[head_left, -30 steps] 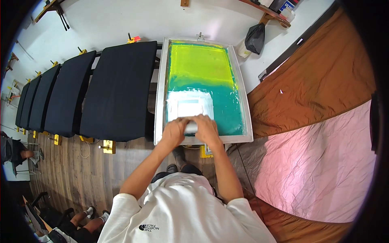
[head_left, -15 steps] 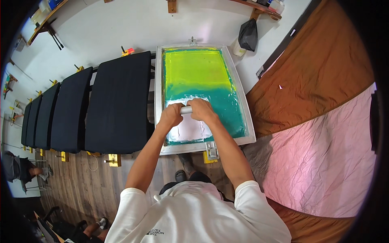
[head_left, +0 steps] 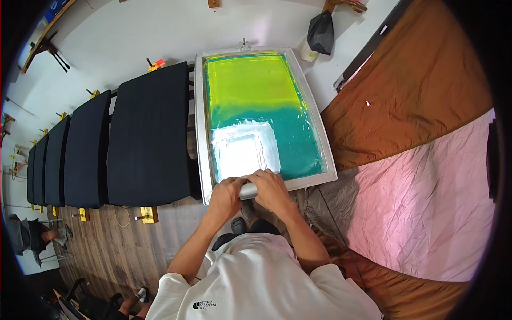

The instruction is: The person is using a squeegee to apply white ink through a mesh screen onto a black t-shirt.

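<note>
A screen printing frame (head_left: pixel 327 154) with a pale metal rim lies before me. Its mesh carries a yellow-green band at the far end, teal across the middle and right, and a patch of white ink (head_left: pixel 242 152) at the near left. Over the near rim, my left hand (head_left: pixel 226 196) and my right hand (head_left: pixel 270 188) are closed side by side on a grey squeegee (head_left: pixel 248 191). Only a short part of the squeegee shows between them; its blade is hidden under my hands.
To the left stand several black-covered printing boards (head_left: pixel 152 133) in a row, with yellow clamps (head_left: pixel 149 215) at their ends. A black plastic bag (head_left: pixel 321 33) hangs on the wall. Brown and pink sheets (head_left: pixel 405 213) drape on the right. People's legs show at lower left.
Both hands have drawn the squeegee toward me, from the middle of the white patch to the near rim. More of the white ink shows now. My view has shifted slightly.
</note>
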`<state>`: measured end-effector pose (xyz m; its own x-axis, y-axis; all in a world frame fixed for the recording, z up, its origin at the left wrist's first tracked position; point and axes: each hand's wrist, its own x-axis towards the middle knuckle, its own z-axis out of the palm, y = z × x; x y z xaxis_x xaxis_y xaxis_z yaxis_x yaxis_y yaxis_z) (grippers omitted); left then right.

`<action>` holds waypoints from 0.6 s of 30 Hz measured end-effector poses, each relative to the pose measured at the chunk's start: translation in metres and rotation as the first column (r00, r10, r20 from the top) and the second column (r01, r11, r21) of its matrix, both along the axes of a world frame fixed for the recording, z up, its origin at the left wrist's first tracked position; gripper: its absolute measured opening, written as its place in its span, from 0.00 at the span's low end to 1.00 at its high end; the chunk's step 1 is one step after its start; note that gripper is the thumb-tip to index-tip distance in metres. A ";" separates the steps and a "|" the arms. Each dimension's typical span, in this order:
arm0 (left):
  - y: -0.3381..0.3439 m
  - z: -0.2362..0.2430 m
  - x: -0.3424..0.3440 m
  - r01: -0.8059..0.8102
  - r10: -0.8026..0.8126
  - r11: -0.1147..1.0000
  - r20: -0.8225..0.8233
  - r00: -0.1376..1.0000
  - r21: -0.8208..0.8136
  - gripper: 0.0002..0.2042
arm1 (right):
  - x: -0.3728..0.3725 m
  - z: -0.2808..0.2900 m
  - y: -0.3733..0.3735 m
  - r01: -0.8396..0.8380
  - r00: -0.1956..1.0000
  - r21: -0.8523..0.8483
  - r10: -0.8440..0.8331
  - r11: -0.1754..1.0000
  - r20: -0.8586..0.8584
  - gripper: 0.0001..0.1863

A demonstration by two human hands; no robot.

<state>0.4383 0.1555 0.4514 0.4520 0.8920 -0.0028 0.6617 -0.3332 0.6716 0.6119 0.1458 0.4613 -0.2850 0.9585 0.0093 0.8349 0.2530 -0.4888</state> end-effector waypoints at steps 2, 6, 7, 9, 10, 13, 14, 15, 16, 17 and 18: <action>0.022 -0.004 -0.002 0.035 -0.039 0.997 0.051 0.998 0.066 0.19 | 0.003 0.003 0.023 -0.018 0.998 -0.030 0.019 0.999 0.057 0.19; 0.094 -0.005 0.006 0.013 -0.001 0.995 -0.125 0.992 0.094 0.16 | 0.008 0.008 0.095 0.006 0.991 -0.075 0.004 0.997 0.135 0.17; 0.112 -0.010 0.009 -0.011 0.024 0.988 -0.086 0.996 0.152 0.16 | 0.009 0.006 0.115 0.011 0.991 -0.060 -0.002 0.998 0.137 0.17; 0.140 -0.028 0.008 -0.044 0.057 0.984 -0.071 0.996 0.173 0.16 | 0.006 -0.002 0.141 -0.004 0.990 -0.043 0.010 0.999 0.141 0.18; 0.149 -0.032 0.008 -0.047 0.060 0.989 -0.094 0.994 0.137 0.16 | 0.004 -0.004 0.149 0.025 0.990 -0.086 -0.013 0.996 0.138 0.18; 0.154 -0.036 0.009 -0.078 0.090 0.989 -0.093 0.992 0.126 0.17 | 0.000 -0.003 0.160 0.068 0.989 -0.175 -0.043 0.982 0.142 0.19; 0.154 -0.036 0.008 -0.052 0.073 0.987 -0.141 0.987 0.151 0.17 | -0.002 -0.002 0.161 0.094 0.987 -0.215 -0.064 0.972 0.144 0.19; 0.155 -0.030 0.011 -0.047 0.066 0.993 -0.179 0.982 0.108 0.17 | -0.001 -0.003 0.162 0.100 0.986 -0.221 -0.066 0.970 0.153 0.20; 0.153 -0.028 0.012 -0.051 0.068 0.993 -0.173 0.983 0.104 0.17 | 0.000 -0.005 0.161 0.098 0.985 -0.225 -0.063 0.969 0.160 0.20; 0.150 -0.025 0.014 -0.051 0.071 0.994 -0.208 0.975 0.101 0.17 | 0.001 -0.008 0.159 0.105 0.983 -0.221 -0.068 0.970 0.170 0.21; 0.148 -0.027 0.012 -0.057 0.081 0.993 -0.247 0.966 0.103 0.18 | -0.002 -0.007 0.157 0.104 0.982 -0.214 -0.067 0.971 0.176 0.21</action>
